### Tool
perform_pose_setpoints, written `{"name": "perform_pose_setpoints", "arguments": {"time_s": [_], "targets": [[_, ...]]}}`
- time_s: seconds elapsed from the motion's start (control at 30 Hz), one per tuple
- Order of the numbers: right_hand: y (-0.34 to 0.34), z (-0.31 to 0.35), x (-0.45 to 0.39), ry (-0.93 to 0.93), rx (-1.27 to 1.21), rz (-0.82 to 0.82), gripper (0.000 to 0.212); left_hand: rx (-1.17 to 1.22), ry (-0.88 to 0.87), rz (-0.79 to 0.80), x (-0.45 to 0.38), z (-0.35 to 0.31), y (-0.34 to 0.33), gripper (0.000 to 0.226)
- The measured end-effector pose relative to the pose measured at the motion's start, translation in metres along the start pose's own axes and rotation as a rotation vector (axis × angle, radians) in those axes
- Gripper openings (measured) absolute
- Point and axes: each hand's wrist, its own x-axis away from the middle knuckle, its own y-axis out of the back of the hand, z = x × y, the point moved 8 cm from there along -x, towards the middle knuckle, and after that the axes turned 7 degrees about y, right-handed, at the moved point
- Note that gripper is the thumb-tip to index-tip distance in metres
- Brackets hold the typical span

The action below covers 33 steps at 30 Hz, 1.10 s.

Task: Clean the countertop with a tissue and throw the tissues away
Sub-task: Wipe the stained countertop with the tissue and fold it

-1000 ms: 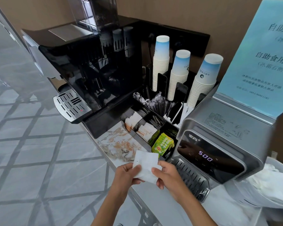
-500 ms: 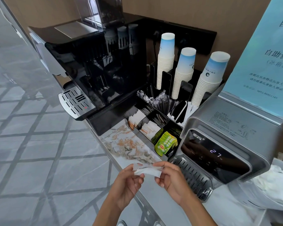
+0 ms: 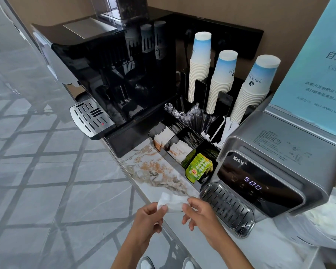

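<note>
At the lower centre of the frame, we hold a folded white tissue (image 3: pixel 172 202) between both hands, the left hand (image 3: pixel 147 220) and right hand (image 3: pixel 201 215) each with a closed grip pinching one end, just above the marbled desk (image 3: pixel 153 171) beside the silver water dispenser (image 3: pixel 270 171).

Self-service drinks station, likely hotel or office lobby. Black coffee machine (image 3: pixel 113 78) upper left, three paper cup stacks (image 3: pixel 221 78) centre, organiser (image 3: pixel 182 150) with sachets and tea bags, water dispenser (image 3: pixel 275 171) right, all on a marble tabletop (image 3: pixel 151 171). Blue printed notice (image 3: pixel 318 70) upper right.
</note>
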Motion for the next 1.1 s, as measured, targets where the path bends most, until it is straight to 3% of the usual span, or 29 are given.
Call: {"name": "perform_pose_setpoints", "arguments": {"time_s": [0.13,0.33,0.43,0.53,0.73,0.9,1.0,1.1], "targets": [[-0.001,-0.008,0.007,-0.005,0.004,0.004,0.042,-0.048,-0.007,0.013,0.006,0.003,-0.004,0.023],[0.01,-0.006,0.015,0.002,-0.046,-0.042,0.02,-0.09,-0.036,-0.005,0.004,0.004,-0.011,0.039],[0.017,-0.001,0.018,0.015,-0.076,-0.081,0.011,-0.09,-0.042,0.032,0.0,0.0,-0.02,0.026],[0.026,0.001,0.024,0.025,-0.161,-0.157,0.011,-0.042,-0.035,0.111,-0.003,-0.003,-0.032,0.011],[0.044,0.006,0.047,0.025,-0.382,-0.344,0.027,0.048,0.05,0.232,-0.013,-0.003,-0.058,0.017],[0.061,0.023,0.08,0.091,-0.508,-0.453,0.021,0.087,0.083,0.5,-0.006,-0.013,-0.103,0.024],[0.073,0.036,0.108,0.168,-0.482,-0.51,0.036,-0.046,0.036,0.655,0.002,-0.015,-0.132,0.043],[0.086,0.042,0.135,0.206,-0.337,-0.615,0.03,-0.196,-0.045,0.672,0.006,-0.014,-0.157,0.031]]}}
